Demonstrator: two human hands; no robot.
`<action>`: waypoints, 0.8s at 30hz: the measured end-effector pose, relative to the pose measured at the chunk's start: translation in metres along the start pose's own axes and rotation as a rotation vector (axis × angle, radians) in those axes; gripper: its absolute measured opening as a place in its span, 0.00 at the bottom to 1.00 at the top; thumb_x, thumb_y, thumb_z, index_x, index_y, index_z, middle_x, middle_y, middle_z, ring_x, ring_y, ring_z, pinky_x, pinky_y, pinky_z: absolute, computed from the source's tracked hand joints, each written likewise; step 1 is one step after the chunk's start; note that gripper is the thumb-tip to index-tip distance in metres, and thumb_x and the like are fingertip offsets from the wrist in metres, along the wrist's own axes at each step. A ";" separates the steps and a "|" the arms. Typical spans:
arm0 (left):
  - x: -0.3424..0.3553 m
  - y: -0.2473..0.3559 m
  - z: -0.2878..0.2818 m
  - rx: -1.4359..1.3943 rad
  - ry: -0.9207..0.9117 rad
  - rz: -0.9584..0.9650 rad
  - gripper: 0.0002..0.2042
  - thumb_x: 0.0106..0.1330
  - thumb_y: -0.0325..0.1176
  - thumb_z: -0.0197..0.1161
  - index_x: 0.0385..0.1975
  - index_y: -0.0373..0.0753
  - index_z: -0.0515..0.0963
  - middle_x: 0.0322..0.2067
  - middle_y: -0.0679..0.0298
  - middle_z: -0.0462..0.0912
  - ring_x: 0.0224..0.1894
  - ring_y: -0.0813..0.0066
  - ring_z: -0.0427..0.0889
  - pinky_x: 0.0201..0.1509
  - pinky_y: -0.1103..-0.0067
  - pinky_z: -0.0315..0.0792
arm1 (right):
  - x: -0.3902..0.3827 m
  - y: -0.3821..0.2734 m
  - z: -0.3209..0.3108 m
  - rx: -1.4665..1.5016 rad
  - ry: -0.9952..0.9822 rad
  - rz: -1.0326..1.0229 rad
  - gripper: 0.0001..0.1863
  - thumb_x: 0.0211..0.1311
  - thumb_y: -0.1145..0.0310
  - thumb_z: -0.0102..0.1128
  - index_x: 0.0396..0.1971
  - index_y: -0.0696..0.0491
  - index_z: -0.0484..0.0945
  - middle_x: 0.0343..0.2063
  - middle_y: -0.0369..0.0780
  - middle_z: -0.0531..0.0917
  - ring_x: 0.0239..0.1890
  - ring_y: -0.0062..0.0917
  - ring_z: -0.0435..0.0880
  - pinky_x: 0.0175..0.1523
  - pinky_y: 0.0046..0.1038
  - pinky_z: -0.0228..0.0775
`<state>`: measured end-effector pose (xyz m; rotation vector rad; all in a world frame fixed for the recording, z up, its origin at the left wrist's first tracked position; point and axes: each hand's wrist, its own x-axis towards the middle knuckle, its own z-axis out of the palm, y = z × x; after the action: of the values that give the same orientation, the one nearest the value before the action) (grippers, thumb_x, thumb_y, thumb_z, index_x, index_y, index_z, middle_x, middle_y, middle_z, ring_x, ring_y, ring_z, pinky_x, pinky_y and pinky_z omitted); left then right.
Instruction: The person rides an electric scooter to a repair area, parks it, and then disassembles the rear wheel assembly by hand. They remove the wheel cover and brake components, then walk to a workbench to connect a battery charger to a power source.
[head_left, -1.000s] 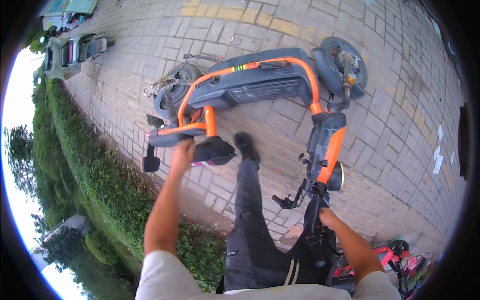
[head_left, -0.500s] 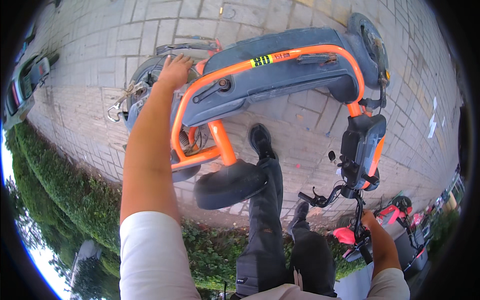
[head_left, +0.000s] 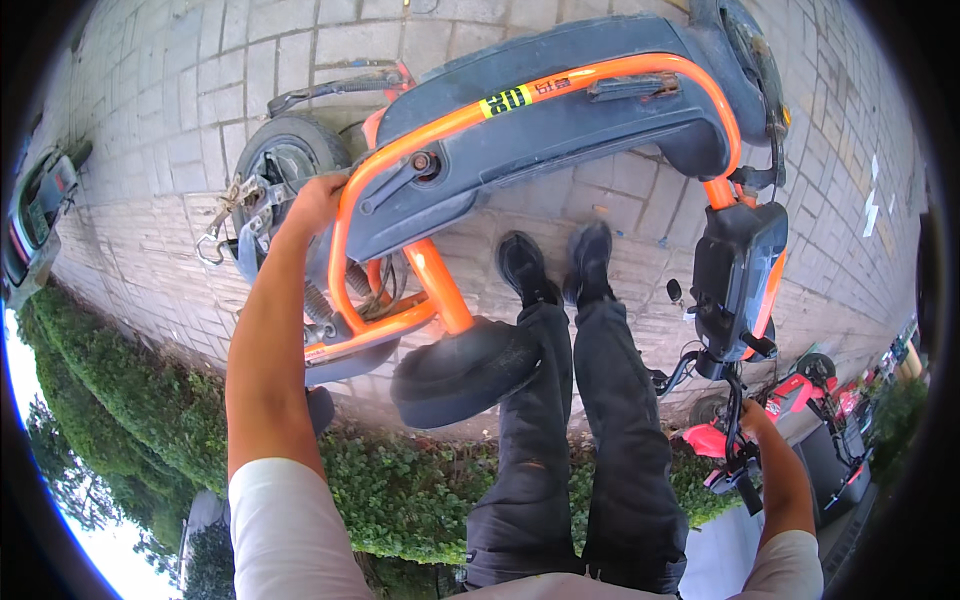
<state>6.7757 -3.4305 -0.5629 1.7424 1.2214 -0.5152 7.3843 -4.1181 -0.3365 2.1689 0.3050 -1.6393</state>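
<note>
At the rear bend of an orange frame, the left hand was set against the tube; its fingertips were partly hidden, so whether it was closed could not be told. Well apart from it, toward the lower right, a black handlebar was gripped by the right hand.

Between the hands, an orange and dark grey scooter was spread across the view, its side shown; whether it was tilted or upright could not be told. A yellow label was stuck on the upper tube, and a crank arm was mounted below. Just beside the left hand, a rear wheel was seen, while a front wheel was partly cut off by the upper edge.

Nearer the body, a black saddle was carried by an orange post, just beside the dark trousers. Two black shoes were planted on grey paving. Farther out, the paving was bordered by a green hedge; a red scooter was parked at lower right, and white papers were scattered at far right.
</note>
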 end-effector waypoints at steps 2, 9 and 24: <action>0.001 -0.005 0.005 -0.164 0.005 0.019 0.13 0.63 0.37 0.54 0.40 0.36 0.78 0.27 0.60 0.81 0.29 0.73 0.77 0.37 0.75 0.72 | 0.005 0.001 -0.002 0.106 -0.111 0.103 0.08 0.62 0.70 0.50 0.33 0.53 0.79 0.21 0.37 0.79 0.25 0.22 0.77 0.31 0.27 0.67; 0.004 -0.006 -0.007 -0.450 -0.203 -0.193 0.18 0.64 0.37 0.55 0.50 0.35 0.75 0.42 0.67 0.80 0.42 0.80 0.74 0.50 0.81 0.68 | 0.017 -0.028 -0.013 0.788 -0.186 0.468 0.04 0.60 0.67 0.58 0.29 0.50 0.79 0.20 0.30 0.78 0.20 0.16 0.73 0.23 0.23 0.64; 0.025 0.053 -0.030 -0.377 -0.218 -0.376 0.10 0.64 0.36 0.56 0.35 0.37 0.78 0.22 0.73 0.73 0.23 0.86 0.67 0.27 0.86 0.61 | -0.019 -0.047 -0.012 0.093 0.410 -0.108 0.21 0.65 0.60 0.50 0.16 0.59 0.70 0.10 0.38 0.67 0.15 0.20 0.62 0.23 0.29 0.56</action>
<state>6.8288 -3.3973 -0.5434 1.1163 1.3903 -0.6279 7.3707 -4.0695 -0.3243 2.5936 0.4778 -1.2686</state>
